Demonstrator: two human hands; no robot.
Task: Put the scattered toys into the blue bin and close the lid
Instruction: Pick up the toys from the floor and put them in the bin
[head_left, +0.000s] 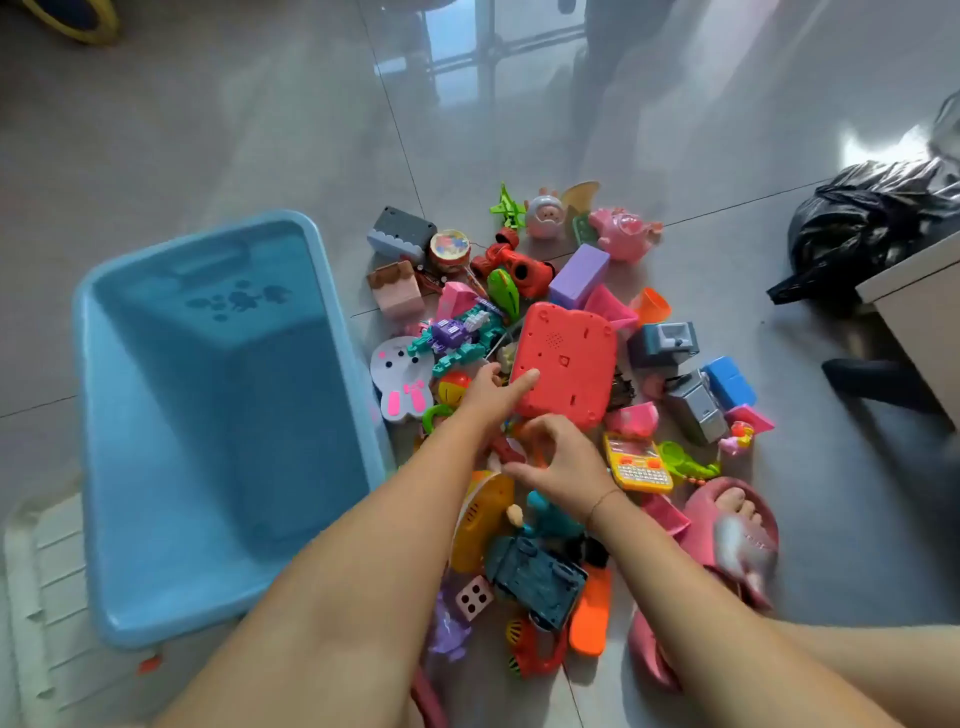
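The blue bin (93, 395) stands open and empty on the floor at the left. Right of it lies a heap of scattered toys, with a red tablet-shaped toy (569, 358) face down on top. My left hand (488, 400) reaches over the heap, and its straight fingers touch the tablet's near left corner. My right hand (558, 462) hovers just below it. Its curled fingers and thumb pinch a small orange toy (535, 441), which is mostly hidden by the hand. Nearer me lie a yellow toy phone (639, 467), a dark teal toy car (537, 582) and a dice (474, 597).
A white ribbed panel (47, 597) lies under the bin's near left corner. My foot in a pink slipper (737, 535) is right of the heap. A black rubbish bag (872, 223) and a cabinet corner (919, 301) stand at the far right. The tiled floor (208, 130) stretches beyond.
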